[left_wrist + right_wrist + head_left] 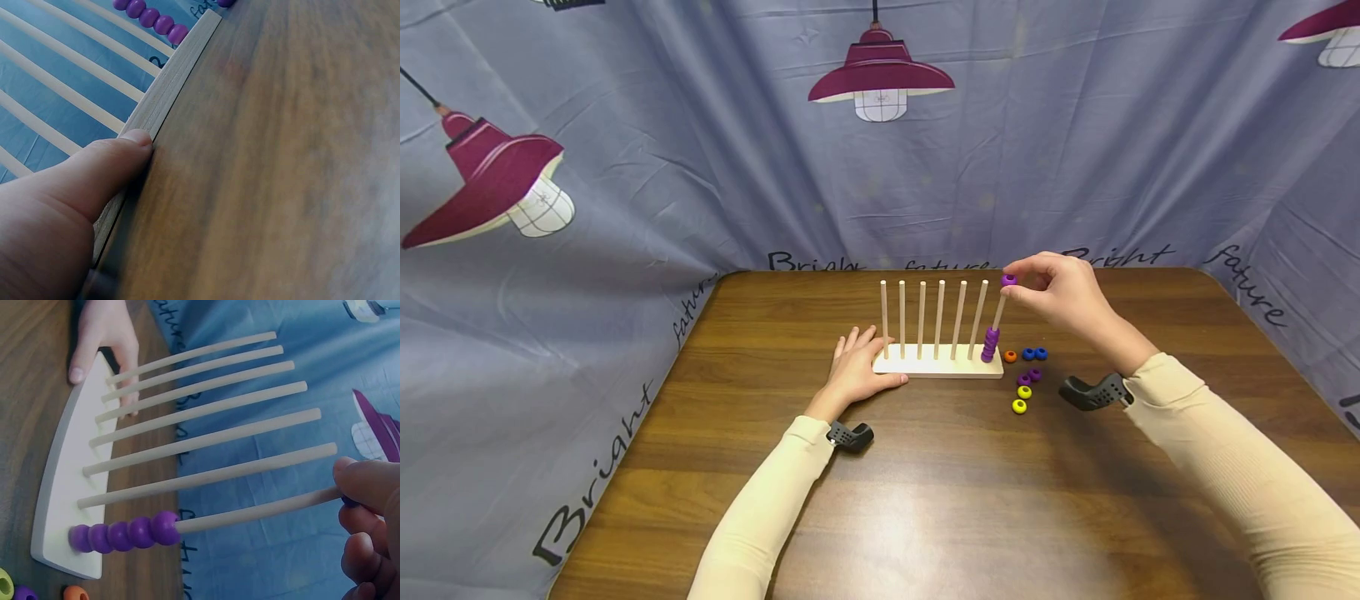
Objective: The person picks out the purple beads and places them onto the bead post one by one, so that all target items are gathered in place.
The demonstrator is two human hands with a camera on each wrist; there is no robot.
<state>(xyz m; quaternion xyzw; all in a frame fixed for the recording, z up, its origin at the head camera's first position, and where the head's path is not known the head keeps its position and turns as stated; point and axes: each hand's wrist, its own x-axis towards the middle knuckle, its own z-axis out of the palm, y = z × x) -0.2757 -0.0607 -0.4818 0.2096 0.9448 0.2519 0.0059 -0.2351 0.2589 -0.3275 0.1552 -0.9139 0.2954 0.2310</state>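
A pale wooden peg rack (937,367) with several upright pegs stands on the table. My left hand (859,372) grips the left end of its base, thumb along the front edge and fingers behind. My right hand (1063,287) pinches a purple bead (1009,280) at the top of the rightmost peg (262,510). In the right wrist view that bead is mostly hidden behind the thumb. Several purple beads (140,532) are stacked at the foot of the same peg. The other pegs carry no beads.
Loose beads lie right of the rack on the brown table (880,517): an orange bead (1011,357), two blue beads (1034,354), two purple beads (1030,377) and two yellow beads (1022,399). A patterned curtain (737,167) hangs behind the table.
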